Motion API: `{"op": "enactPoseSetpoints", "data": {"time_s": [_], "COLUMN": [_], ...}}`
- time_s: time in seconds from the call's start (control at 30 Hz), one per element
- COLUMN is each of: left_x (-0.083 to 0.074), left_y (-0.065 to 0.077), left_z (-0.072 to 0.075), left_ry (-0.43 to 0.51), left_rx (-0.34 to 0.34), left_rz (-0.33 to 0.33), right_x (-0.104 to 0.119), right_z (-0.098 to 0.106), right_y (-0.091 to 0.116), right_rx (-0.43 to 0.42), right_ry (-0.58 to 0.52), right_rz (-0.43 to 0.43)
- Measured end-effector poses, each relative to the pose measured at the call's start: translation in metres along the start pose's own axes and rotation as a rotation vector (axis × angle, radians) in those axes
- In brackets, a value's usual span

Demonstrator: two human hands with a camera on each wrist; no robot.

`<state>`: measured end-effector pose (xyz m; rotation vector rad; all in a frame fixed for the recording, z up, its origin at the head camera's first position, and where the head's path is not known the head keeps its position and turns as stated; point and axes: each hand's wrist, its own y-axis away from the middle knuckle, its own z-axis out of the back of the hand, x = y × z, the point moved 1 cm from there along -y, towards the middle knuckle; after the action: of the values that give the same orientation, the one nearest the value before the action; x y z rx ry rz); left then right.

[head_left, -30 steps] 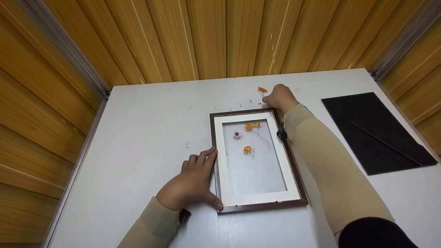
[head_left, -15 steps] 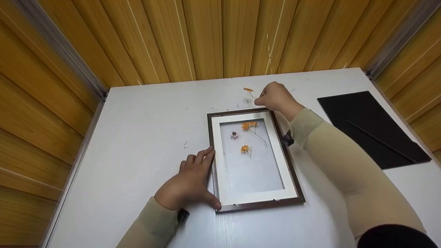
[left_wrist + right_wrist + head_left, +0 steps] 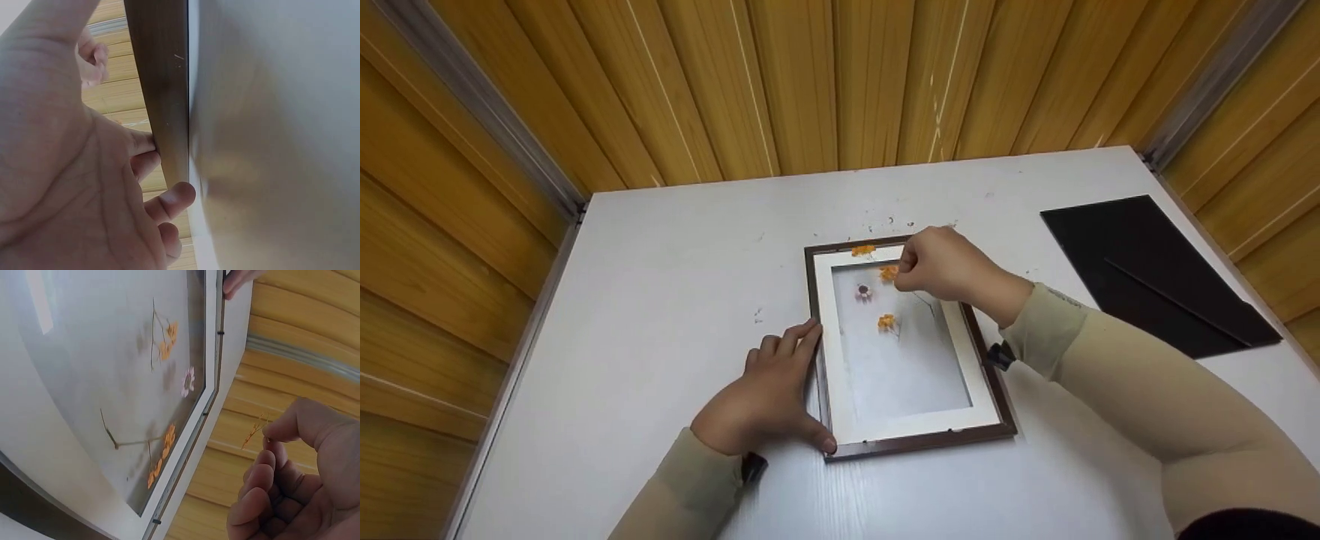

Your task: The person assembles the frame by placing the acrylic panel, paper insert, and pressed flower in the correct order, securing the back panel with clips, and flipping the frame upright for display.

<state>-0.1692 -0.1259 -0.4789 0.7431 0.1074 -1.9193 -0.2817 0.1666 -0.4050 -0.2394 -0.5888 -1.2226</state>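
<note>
A brown picture frame (image 3: 919, 450) with a white inner mat and clear glass lies on the table. On the glass are an orange dried flower sprig (image 3: 163, 444), a smaller orange sprig (image 3: 887, 322) and a pink flower (image 3: 863, 292). My right hand (image 3: 949, 266) is above the frame's upper part and pinches another orange dried flower sprig (image 3: 256, 431) by its stem between thumb and forefinger. At the frame's left side, my left hand (image 3: 761, 401) rests with spread fingers touching the outer edge, the thumb at the lower left corner.
A black backing board (image 3: 1155, 277) with a strut lies at the right of the white table (image 3: 660, 300). Small dark crumbs lie behind the frame. Yellow wood-look panels (image 3: 810, 82) stand behind and beside the table.
My right hand has moved from behind the frame's upper right corner toward me, carrying the orange sprig over the glass. My left hand stays at the frame's left edge.
</note>
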Motion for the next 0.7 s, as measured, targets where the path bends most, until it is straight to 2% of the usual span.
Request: {"op": "enactPoseSetpoints", "data": {"time_s": [0.33, 0.7], "left_x": [0.001, 0.000], "left_y": [0.001, 0.000], "left_z": [0.000, 0.001], "left_ry": [-0.013, -0.014], "left_rx": [0.000, 0.012], "left_rz": [-0.012, -0.003], "right_x": [0.004, -0.005], "right_z": [-0.030, -0.062], "right_y": [0.041, 0.069], "right_rx": [0.076, 0.139], "right_ry": [0.058, 0.120], "right_rz": [0.088, 0.089]}}
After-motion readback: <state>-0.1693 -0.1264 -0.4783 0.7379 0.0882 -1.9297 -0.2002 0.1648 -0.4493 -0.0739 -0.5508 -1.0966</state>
